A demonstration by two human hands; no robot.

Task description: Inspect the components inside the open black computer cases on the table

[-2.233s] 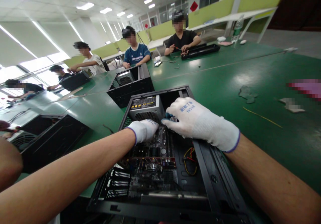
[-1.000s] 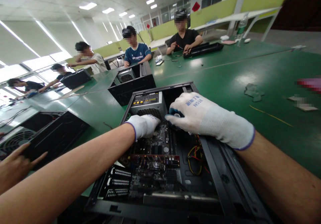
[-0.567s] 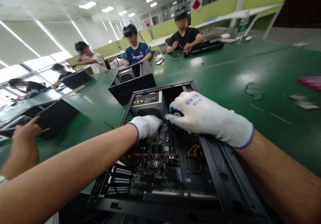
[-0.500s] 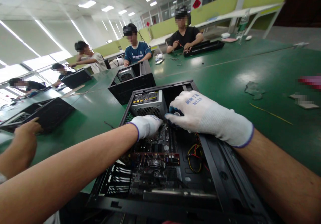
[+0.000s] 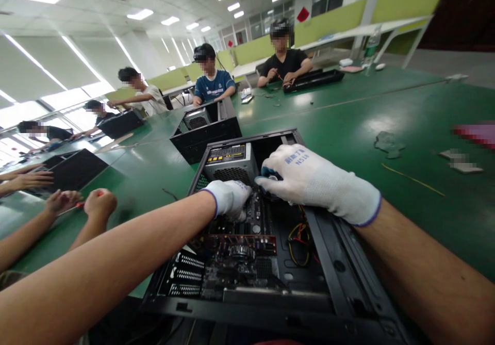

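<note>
An open black computer case (image 5: 340, 262) lies before me, with a motherboard (image 5: 232, 273) inside and a grey power supply (image 5: 231, 163) at its far left. My left hand (image 5: 231, 198), in a white glove, reaches down onto the board just below the power supply; its fingertips are hidden. My right hand (image 5: 296, 174), gloved too, is curled around a dark round part (image 5: 273, 179) beside the power supply. Yellow and red wires (image 5: 299, 242) lie in the case below my right hand.
Another open case (image 5: 209, 131) stands beyond mine on the green table (image 5: 348, 108). At the left are bare hands (image 5: 98, 203) of other people and a black case (image 5: 81, 167). Several people sit across the table. Scraps and a yellow strip (image 5: 413, 179) lie right.
The view has shifted slightly. At the left, another person's hand has left the black case, and more bare hands now show there. My own hands have hardly moved.
</note>
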